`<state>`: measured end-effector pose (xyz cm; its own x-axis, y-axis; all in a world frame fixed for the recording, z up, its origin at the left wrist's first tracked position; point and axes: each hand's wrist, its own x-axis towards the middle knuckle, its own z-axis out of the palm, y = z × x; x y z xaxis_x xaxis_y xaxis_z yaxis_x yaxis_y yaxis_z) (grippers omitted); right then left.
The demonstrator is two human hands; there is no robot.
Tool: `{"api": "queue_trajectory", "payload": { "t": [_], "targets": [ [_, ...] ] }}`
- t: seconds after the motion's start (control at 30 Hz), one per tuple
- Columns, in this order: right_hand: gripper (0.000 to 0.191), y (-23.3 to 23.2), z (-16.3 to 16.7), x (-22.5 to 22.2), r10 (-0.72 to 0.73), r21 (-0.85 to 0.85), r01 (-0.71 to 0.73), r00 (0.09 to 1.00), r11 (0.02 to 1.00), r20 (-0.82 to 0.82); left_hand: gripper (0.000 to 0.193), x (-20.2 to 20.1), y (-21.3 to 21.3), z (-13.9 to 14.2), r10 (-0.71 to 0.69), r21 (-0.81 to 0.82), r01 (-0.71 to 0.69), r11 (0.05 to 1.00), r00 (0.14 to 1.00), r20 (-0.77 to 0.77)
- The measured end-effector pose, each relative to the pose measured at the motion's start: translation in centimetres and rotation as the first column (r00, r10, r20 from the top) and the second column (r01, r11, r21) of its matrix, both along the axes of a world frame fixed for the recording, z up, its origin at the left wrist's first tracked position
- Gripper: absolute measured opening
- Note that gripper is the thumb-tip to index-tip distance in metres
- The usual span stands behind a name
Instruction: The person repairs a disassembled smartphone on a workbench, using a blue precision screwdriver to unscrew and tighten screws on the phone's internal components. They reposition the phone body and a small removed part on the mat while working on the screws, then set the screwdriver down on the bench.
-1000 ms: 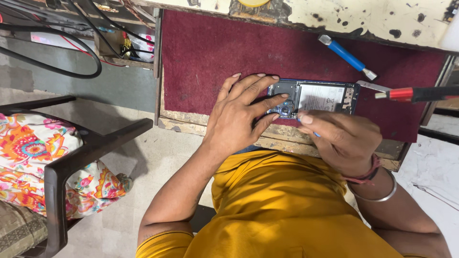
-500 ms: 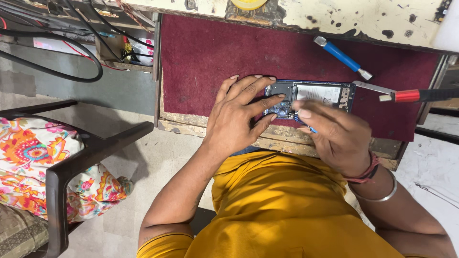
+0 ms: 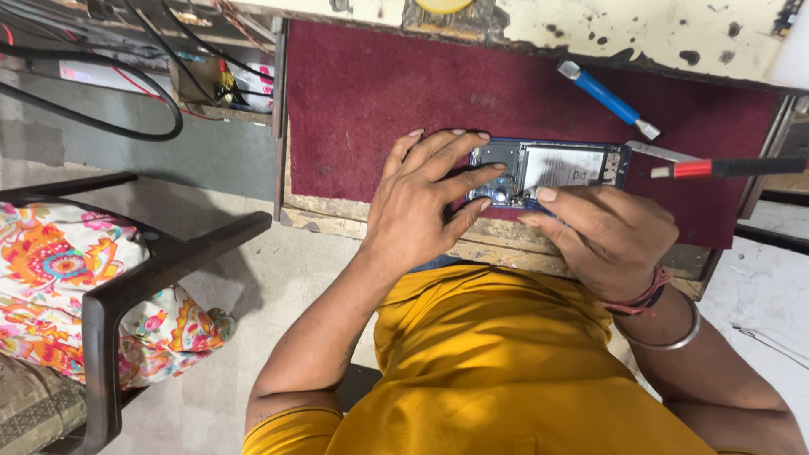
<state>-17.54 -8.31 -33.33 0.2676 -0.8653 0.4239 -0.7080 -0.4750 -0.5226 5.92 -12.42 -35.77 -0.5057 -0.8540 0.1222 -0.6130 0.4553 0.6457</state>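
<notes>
A maroon mat (image 3: 379,93) covers the worn workbench, and an opened phone (image 3: 552,171) lies on it near the front edge. The left hand (image 3: 421,206) rests spread over the phone's left end, fingers pressing it down. The right hand (image 3: 602,232) pinches at its lower edge; what it grips I cannot tell. Beyond the phone lies a blue-handled screwdriver (image 3: 607,99), a red-and-black tool (image 3: 725,168) just to its right.

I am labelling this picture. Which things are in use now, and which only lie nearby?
In use: opened phone, left hand, right hand.
Lying about: blue-handled tool, red-and-black tool, chair, black cables.
</notes>
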Motion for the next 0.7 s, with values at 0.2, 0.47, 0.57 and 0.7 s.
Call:
{"api": "queue_trajectory", "payload": {
  "t": [0.2,0.47,0.57,0.7],
  "targets": [
    [0.037,0.32,-0.59,-0.04,0.085,0.058,-0.092,0.991,0.994,0.104,0.038,-0.02,0.04,0.06,0.008,0.011,-0.008,1.0,1.0,0.0],
    [0.033,0.39,-0.6,-0.12,0.12,0.008,-0.123,0.983,0.992,0.138,0.045,-0.16,0.14,0.24,0.013,0.014,-0.013,1.0,1.0,-0.007],
    [0.036,0.49,-0.47,-0.06,0.043,-0.013,-0.043,0.998,0.999,0.046,0.048,-0.05,0.03,0.33,0.007,0.012,-0.007,1.0,1.0,0.0],
    [0.032,0.42,-0.42,0.12,0.157,0.086,-0.18,0.962,0.98,0.223,0.053,-0.08,-0.06,0.35,0.014,0.015,-0.014,1.0,1.0,-0.018]
  ]
}}
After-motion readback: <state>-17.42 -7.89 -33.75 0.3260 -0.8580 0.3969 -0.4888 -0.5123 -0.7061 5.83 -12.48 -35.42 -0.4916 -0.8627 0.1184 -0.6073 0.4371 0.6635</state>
